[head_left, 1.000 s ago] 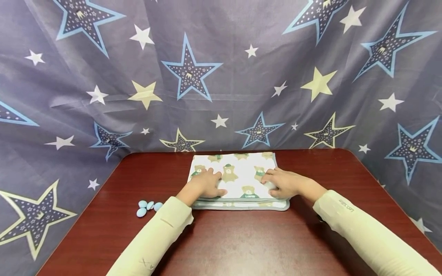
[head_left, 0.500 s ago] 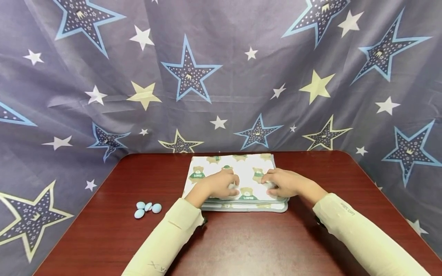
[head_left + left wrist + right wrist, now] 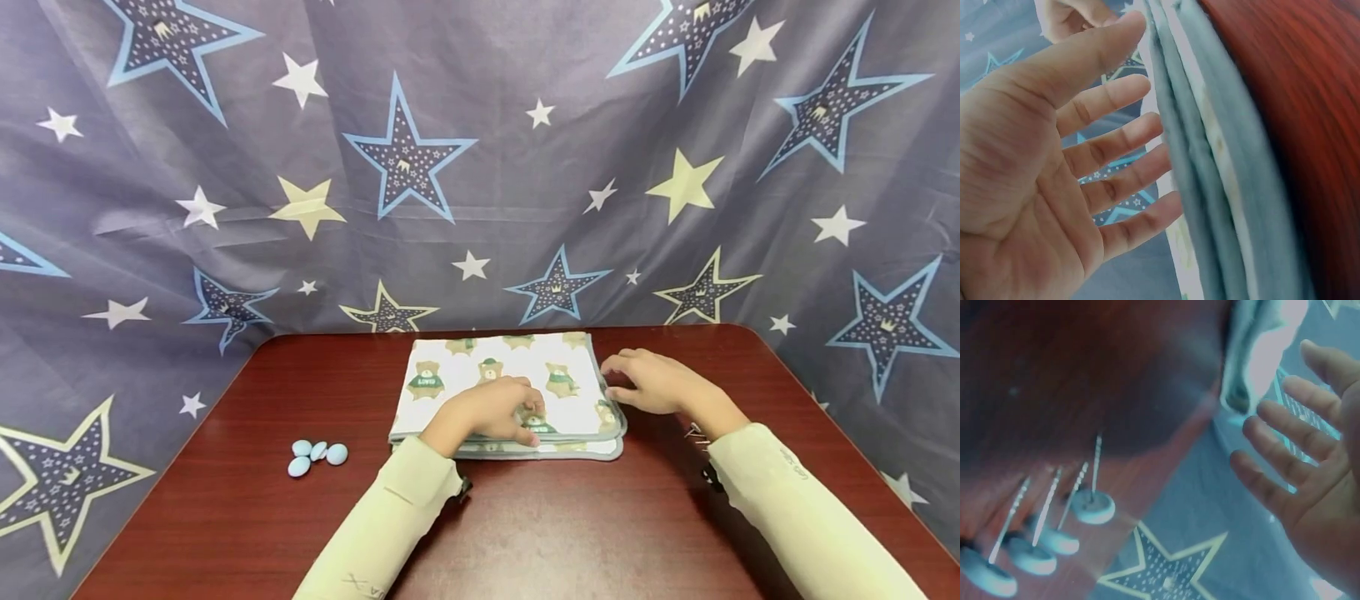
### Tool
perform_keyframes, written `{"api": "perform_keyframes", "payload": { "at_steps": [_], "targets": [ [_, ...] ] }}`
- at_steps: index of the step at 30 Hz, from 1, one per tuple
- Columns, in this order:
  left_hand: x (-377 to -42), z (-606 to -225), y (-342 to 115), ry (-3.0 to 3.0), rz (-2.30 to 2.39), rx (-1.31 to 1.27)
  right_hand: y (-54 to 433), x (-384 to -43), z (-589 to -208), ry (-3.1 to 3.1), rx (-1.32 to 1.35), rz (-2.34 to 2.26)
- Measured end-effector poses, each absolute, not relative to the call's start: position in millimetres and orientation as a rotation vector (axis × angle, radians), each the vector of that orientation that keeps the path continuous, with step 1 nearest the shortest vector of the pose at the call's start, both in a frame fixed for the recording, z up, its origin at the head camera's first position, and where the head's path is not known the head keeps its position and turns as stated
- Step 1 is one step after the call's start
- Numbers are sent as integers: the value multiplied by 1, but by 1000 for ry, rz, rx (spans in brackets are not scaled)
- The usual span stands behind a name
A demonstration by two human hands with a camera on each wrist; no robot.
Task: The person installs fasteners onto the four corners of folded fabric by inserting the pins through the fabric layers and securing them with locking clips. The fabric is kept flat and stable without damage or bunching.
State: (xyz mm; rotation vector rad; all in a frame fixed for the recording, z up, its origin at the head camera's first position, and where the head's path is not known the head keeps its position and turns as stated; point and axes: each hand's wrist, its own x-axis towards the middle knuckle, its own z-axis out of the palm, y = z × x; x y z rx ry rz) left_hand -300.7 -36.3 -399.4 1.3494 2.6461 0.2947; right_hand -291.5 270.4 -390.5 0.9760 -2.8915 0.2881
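A folded white cloth (image 3: 457, 408) with a teddy-bear print and grey-green edging lies towards the back of the table. Over its front part is my left hand (image 3: 495, 408); in the left wrist view its fingers (image 3: 1119, 134) are spread, tips right at the stacked, edged layers (image 3: 1210, 181). My right hand (image 3: 652, 382) hovers beside the cloth's right edge, fingers loosely bent. In the right wrist view the palm (image 3: 1329, 519) holds nothing, and the cloth's folded corner (image 3: 1250, 381) shows near the fingertips.
Several twisted metal pins with pale blue round heads (image 3: 1093, 507) lie on the table below my right wrist. A cluster of light-blue oval pieces (image 3: 337, 454) sits at the left. A star-patterned curtain (image 3: 480, 167) hangs behind the dark red table (image 3: 570, 533).
My left hand has slid to the right along the cloth's front. My right hand has come off the cloth, moving right to just beside its edge.
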Motion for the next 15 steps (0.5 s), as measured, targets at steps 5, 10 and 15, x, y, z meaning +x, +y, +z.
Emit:
{"api": "perform_keyframes", "payload": {
  "at_steps": [5,10,15],
  "targets": [
    [-298,-398,-29,2613,309,1334,288,-291,-382,-2929,853,372],
    [-298,-397,-23,2584,314,1285,307,-290,-379,-2963,773,447],
    [-296,-397,-18,2578,298,1296,324,-289,-380,-3032,719,494]
  ]
}}
